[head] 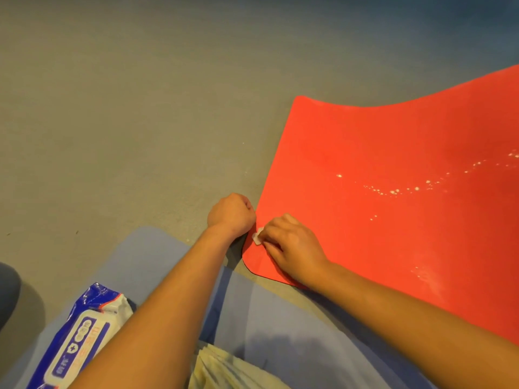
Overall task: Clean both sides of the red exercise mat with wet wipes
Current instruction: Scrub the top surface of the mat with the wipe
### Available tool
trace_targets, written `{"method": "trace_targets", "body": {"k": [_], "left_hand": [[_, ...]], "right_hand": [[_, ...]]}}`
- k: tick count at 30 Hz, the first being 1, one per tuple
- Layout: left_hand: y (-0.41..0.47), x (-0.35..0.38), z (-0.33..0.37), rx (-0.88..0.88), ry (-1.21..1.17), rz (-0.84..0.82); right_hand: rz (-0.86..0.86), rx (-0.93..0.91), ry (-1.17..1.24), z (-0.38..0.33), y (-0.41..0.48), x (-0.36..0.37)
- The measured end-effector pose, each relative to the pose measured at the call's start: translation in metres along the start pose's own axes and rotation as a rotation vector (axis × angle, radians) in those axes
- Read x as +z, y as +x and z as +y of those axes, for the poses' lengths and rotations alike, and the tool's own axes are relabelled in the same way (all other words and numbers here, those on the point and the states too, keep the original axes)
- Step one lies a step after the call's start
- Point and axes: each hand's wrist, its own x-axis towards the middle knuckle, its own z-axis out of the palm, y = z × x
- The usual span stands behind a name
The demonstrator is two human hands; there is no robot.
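Observation:
The red exercise mat [393,169] lies on the floor to the right, with white specks and a dusty smear across its surface. My left hand [231,214] has its fingers curled at the mat's near left edge, seemingly gripping that edge. Just to its right, my right hand [292,245] rests on the mat near the rounded corner and pinches a small crumpled white wet wipe [257,236] against the surface. A blue and white pack of wet wipes [81,332] lies at the lower left, partly hidden by my left forearm.
Grey floor [126,122] spreads to the left and behind the mat. A blue-grey mat or cloth [266,318] lies under my arms. Pale yellow fabric [224,372] shows at the bottom edge. A dark object [8,293] sits at the far left.

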Motion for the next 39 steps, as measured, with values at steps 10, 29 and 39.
{"method": "trace_targets", "body": {"k": [10, 29, 39], "left_hand": [[-0.002, 0.01, 0.005, 0.003, 0.013, 0.048], [-0.008, -0.001, 0.009, 0.143, 0.203, 0.009], [-0.002, 0.024, 0.018, 0.255, 0.143, 0.159]], "right_hand": [[0.081, 0.342, -0.103, 0.053, 0.086, 0.003], [0.046, 0.394, -0.155, 0.066, 0.111, 0.002], [0.008, 0.163, -0.22, 0.082, 0.105, -0.005]]}}
